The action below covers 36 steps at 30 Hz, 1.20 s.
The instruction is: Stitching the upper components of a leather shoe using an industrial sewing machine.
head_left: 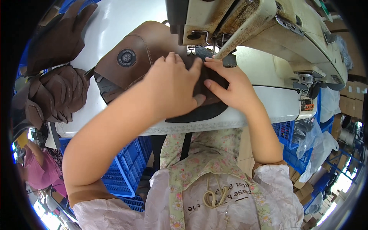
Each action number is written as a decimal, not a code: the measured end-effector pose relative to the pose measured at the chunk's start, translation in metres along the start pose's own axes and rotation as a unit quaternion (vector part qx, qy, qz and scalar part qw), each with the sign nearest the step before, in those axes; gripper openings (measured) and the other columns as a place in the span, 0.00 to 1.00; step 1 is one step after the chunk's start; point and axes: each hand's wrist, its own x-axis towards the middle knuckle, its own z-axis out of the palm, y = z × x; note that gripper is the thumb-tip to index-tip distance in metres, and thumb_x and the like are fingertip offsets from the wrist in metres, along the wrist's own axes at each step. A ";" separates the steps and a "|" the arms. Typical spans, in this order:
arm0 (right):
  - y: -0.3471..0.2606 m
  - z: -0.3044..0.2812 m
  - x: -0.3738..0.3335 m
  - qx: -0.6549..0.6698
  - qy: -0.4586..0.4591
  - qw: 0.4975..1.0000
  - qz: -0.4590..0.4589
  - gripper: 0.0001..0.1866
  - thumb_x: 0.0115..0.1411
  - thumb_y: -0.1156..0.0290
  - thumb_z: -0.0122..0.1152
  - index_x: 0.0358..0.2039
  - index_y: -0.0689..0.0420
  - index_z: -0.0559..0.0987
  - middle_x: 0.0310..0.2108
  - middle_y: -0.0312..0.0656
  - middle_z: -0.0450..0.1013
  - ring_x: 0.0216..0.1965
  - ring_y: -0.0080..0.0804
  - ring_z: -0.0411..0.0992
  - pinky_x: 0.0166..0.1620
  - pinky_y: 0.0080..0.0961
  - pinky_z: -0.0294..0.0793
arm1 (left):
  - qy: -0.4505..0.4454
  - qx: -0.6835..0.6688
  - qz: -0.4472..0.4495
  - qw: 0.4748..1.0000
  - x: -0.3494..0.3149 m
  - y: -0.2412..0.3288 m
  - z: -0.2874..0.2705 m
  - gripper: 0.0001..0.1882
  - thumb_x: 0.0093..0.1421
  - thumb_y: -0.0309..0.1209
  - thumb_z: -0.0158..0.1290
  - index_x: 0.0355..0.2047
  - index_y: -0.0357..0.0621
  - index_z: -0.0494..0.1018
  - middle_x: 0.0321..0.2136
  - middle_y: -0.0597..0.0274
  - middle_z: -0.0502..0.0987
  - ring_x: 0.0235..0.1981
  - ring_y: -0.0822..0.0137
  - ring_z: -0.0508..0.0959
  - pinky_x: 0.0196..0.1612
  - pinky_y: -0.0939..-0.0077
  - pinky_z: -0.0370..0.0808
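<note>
1. White worktable, its glossy top catching light at upper left.
2. Blue plastic crates below it on the left, more on the right.
3. Pale tiled floor beneath.
4. Brown cardboard boxes stacked along the right side.
5. Blue metal rack near bright glare, lower right.

Brown leather workpiece, partly hidden

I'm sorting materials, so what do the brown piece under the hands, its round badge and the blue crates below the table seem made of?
Brown piece: leather or imitation leather, smooth with a soft sheen and stitched seams; I can't tell which.
Round badge: perhaps rubber or moulded plastic, dark with raised-looking markings.
Blue crates: probably plastic, evenly coloured with lattice walls.
</note>
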 end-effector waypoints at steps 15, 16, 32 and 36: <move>0.020 -0.010 0.009 -0.040 -0.025 0.994 -0.099 0.23 0.53 0.63 0.71 0.46 0.64 0.81 0.51 0.48 0.74 0.57 0.49 0.69 0.59 0.40 0.70 | 0.025 0.004 -0.051 0.998 0.009 0.034 0.026 0.43 0.40 0.39 0.70 0.54 0.24 0.70 0.55 0.46 0.71 0.62 0.49 0.69 0.59 0.61 0.74; 0.020 -0.009 0.009 -0.039 -0.021 0.994 -0.097 0.23 0.53 0.63 0.71 0.46 0.64 0.81 0.51 0.48 0.74 0.57 0.49 0.69 0.59 0.40 0.70 | 0.022 -0.013 -0.051 0.998 0.007 0.032 0.026 0.42 0.40 0.37 0.70 0.54 0.25 0.70 0.55 0.45 0.71 0.62 0.49 0.69 0.58 0.62 0.75; 0.036 -0.005 0.002 -0.018 0.016 0.994 -0.105 0.22 0.58 0.63 0.66 0.49 0.65 0.81 0.55 0.47 0.74 0.60 0.47 0.68 0.63 0.39 0.68 | 0.032 -0.006 -0.006 0.999 0.003 0.025 0.020 0.49 0.38 0.33 0.68 0.62 0.31 0.64 0.57 0.44 0.69 0.57 0.48 0.71 0.56 0.61 0.75; 0.037 -0.006 0.003 -0.020 0.011 0.994 -0.108 0.22 0.57 0.65 0.67 0.48 0.66 0.81 0.56 0.47 0.74 0.60 0.47 0.68 0.63 0.39 0.67 | 0.023 -0.007 -0.003 1.000 0.004 0.025 0.015 0.48 0.39 0.33 0.67 0.62 0.30 0.65 0.57 0.43 0.69 0.58 0.48 0.71 0.56 0.62 0.75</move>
